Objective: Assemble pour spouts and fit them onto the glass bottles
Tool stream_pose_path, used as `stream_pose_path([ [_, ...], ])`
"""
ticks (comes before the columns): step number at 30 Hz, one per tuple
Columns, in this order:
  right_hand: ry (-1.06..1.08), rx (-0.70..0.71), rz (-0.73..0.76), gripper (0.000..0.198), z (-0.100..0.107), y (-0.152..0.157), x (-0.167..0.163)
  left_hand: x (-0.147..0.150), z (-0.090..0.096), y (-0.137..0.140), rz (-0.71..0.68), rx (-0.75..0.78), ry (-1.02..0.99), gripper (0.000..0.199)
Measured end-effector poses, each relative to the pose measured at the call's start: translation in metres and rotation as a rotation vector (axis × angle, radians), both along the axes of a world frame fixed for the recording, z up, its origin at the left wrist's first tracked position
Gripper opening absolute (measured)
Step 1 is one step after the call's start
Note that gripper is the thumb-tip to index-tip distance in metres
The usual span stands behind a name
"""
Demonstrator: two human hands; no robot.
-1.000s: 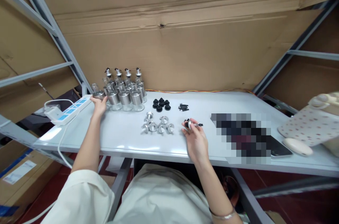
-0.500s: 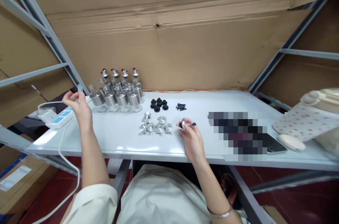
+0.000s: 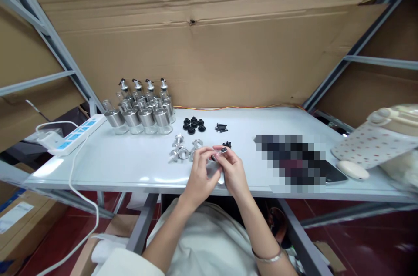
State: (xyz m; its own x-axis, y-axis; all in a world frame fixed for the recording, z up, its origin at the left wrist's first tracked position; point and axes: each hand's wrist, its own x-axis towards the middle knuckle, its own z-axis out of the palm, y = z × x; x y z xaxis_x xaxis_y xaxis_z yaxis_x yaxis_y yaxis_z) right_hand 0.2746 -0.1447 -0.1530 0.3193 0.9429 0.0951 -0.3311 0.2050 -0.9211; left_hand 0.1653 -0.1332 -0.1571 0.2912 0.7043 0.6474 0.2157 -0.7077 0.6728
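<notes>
My left hand (image 3: 201,176) and my right hand (image 3: 234,172) meet above the front of the table. Between their fingertips is a small bottle pourer (image 3: 223,150), silver with black parts, mostly hidden by the fingers. Just behind the hands lie several loose silver pourer pieces (image 3: 183,153), partly covered by my left hand. A few small black pieces (image 3: 226,145) show beyond my right fingertips. Farther back sit a cluster of black stoppers (image 3: 193,124) and a little pile of thin black parts (image 3: 221,128).
Glass bottles with steel sleeves (image 3: 131,118) stand at the back left, some topped with pourers. Left of them is a white power strip (image 3: 78,135) with a cable. At right are a pixelated dark area, a cream oval object (image 3: 353,169) and a dotted jug (image 3: 365,141).
My left hand has come from the power strip at the left to join my right hand at the pourer. My right hand has shifted slightly left. The view has moved a little.
</notes>
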Motion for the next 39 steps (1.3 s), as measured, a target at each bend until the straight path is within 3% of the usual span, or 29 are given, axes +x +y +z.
stream_pose_path([
  [3,-0.019,0.008,0.017,0.026,0.003,-0.001,-0.002,-0.003,0.001,0.002,0.020,-0.071,-0.056,0.028],
  [12,-0.135,0.064,-0.053,0.024,-0.003,-0.001,-0.003,-0.006,0.001,0.003,-0.096,-0.256,-0.119,0.016],
  [18,-0.210,0.106,-0.120,0.028,-0.002,-0.004,-0.002,-0.012,0.005,0.003,-0.263,-0.500,-0.233,0.026],
  [25,-0.221,0.141,0.061,0.026,0.012,-0.009,-0.006,-0.017,0.007,0.000,-0.358,-0.592,-0.121,0.027],
  [29,-0.187,0.100,0.211,0.031,0.009,-0.012,-0.004,-0.021,0.009,0.001,-0.503,-0.707,-0.083,0.029],
  [35,-0.256,0.144,0.348,0.030,0.005,-0.013,0.003,-0.025,0.012,0.001,-0.495,-0.704,-0.037,0.029],
  [39,-0.264,0.158,0.454,0.040,0.009,-0.014,0.002,-0.027,0.008,0.003,-0.606,-0.807,-0.050,0.030],
])
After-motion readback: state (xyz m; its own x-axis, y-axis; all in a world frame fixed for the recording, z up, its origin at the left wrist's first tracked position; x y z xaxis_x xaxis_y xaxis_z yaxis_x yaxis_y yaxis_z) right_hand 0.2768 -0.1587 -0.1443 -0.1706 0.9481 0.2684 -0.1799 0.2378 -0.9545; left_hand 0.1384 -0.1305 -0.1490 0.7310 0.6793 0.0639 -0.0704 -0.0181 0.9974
